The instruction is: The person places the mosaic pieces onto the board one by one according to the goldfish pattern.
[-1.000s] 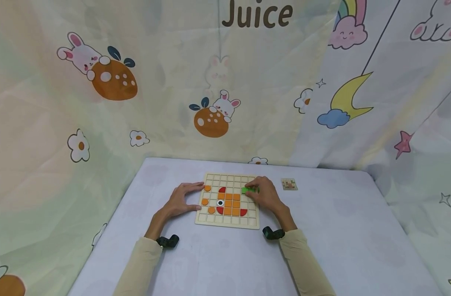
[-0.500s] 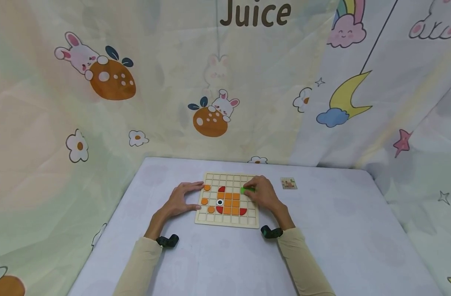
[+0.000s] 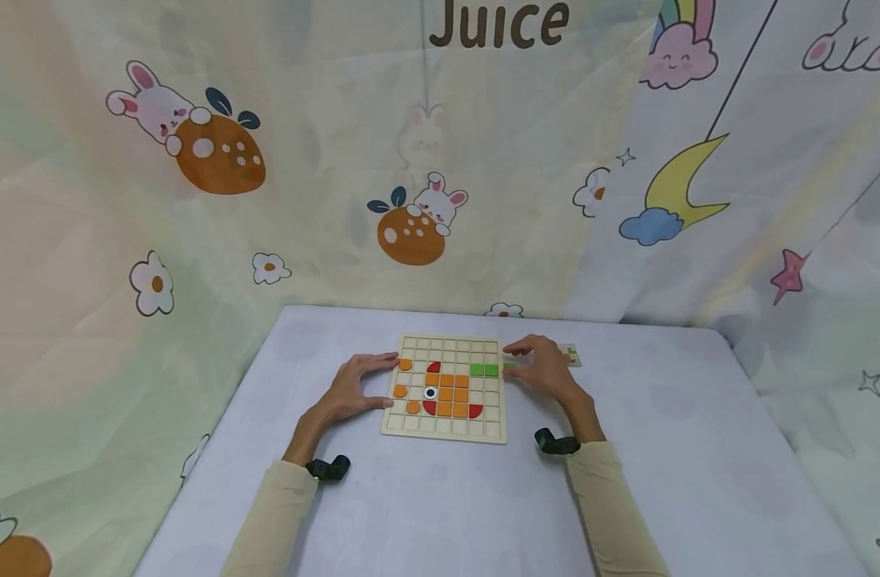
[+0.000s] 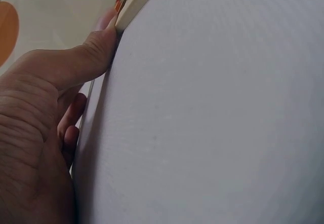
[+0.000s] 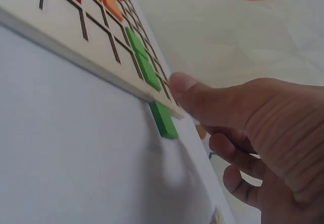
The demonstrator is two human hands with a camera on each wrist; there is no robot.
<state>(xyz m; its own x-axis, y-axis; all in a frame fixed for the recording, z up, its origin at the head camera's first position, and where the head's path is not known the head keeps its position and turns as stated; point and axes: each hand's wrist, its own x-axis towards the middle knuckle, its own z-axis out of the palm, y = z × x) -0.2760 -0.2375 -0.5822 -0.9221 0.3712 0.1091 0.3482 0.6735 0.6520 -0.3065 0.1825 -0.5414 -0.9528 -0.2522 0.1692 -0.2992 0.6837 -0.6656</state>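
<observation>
A pale wooden grid board lies on the table, bearing orange squares, red quarter-round pieces, a round eye piece and two green squares. Three orange discs sit along its left side. My left hand touches the board's left edge, thumb and index finger spread apart; the thumb meets the edge in the left wrist view. Beside the board's right edge is my right hand, thumb extended. A third green piece juts past that edge, apart from the thumb in the right wrist view.
A small patterned card lies behind my right hand, partly hidden by it. White cloth covers the table. A printed fabric backdrop rises behind and at both sides.
My right hand has let go of the green piece on the board and moved right, to the board's edge. Two green squares now show uncovered. My left hand has stayed in place.
</observation>
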